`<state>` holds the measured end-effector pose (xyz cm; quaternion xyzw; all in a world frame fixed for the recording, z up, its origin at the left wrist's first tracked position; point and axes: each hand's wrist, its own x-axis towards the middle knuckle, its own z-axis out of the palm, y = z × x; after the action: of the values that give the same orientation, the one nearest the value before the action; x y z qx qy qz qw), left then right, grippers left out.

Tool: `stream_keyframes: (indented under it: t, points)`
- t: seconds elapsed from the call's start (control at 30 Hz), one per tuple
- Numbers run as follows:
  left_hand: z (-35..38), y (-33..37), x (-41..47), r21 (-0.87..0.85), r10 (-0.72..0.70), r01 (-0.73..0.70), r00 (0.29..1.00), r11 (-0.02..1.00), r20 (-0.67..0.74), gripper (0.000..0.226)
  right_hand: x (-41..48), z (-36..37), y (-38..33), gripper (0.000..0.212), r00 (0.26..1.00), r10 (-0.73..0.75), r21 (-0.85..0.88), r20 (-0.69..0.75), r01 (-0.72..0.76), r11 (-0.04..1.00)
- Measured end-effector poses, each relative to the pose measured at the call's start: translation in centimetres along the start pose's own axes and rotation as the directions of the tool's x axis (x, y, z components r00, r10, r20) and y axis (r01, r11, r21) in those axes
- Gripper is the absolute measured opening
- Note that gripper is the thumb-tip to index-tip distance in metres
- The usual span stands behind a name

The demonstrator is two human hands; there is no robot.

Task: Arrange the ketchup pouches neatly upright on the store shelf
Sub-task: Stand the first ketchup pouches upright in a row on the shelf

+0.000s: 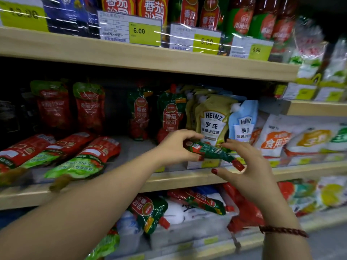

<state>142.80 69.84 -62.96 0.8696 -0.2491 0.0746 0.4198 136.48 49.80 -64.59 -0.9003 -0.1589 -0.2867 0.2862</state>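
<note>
My left forearm stretches out; left hand pinches a ketchup pouch, right hand spread wide beside it. Four upright pouches stand far back; three flat pouches remain, near left.

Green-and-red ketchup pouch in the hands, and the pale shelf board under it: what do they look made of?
Green-and-red ketchup pouch: glossy flexible plastic film, judging by sheen and creases. Pale shelf board: matte wood or wood-look laminate; blur hides any grain.

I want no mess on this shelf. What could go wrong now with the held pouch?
The left hand only pinches the tilted ketchup pouch, so it may slip. Standing it may knock the Heinz pouch behind. The flat pouches overhang the shelf edge and may fall.
</note>
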Motion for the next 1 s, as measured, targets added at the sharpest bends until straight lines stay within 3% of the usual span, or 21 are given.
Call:
stream_keyframes:
  t: [0.13,0.3,0.53,0.63,0.73,0.83,0.9,1.0]
  points:
    - [1.1,-0.6,0.0,0.112,0.054,-0.049,0.998,0.993,-0.040,0.064,0.9,1.0,0.6,0.048,0.999,0.037,0.026,0.004,-0.037,0.999]
    - [1.6,-0.9,0.1,0.171,0.092,-0.068,0.986,0.983,-0.141,0.057,1.3,2.0,0.8,0.030,0.993,0.002,0.074,-0.122,0.007,0.997]
    - [1.5,-0.9,0.3,0.111,0.134,-0.112,0.967,0.988,-0.216,0.044,2.0,2.0,0.1,0.020,0.972,-0.106,0.089,-0.210,0.127,0.988]
    - [1.1,-1.1,0.5,0.066,0.108,-0.094,0.960,0.993,-0.260,0.040,2.6,2.0,-0.8,0.025,0.962,-0.067,0.172,-0.265,0.115,0.978]
    - [0.2,-1.0,0.8,-0.092,-0.009,-0.021,0.950,0.995,-0.313,0.041,3.0,1.5,-1.5,0.045,0.940,0.118,0.453,-0.320,0.042,0.891]
    - [-1.0,-0.9,0.8,-0.356,-0.196,0.054,0.905,0.933,-0.378,0.032,3.1,1.9,-1.5,0.067,0.934,0.285,0.710,-0.216,-0.050,0.703]
    - [-1.5,-0.6,0.5,-0.511,-0.272,0.052,0.890,0.858,-0.367,0.022,3.2,3.0,-1.7,0.077,0.945,0.319,0.783,-0.067,-0.148,0.604]
    - [-2.1,-0.1,0.1,-0.593,-0.301,0.053,0.896,0.803,-0.327,0.023,3.4,5.6,-2.5,0.070,0.963,0.264,0.764,0.056,-0.212,0.610]
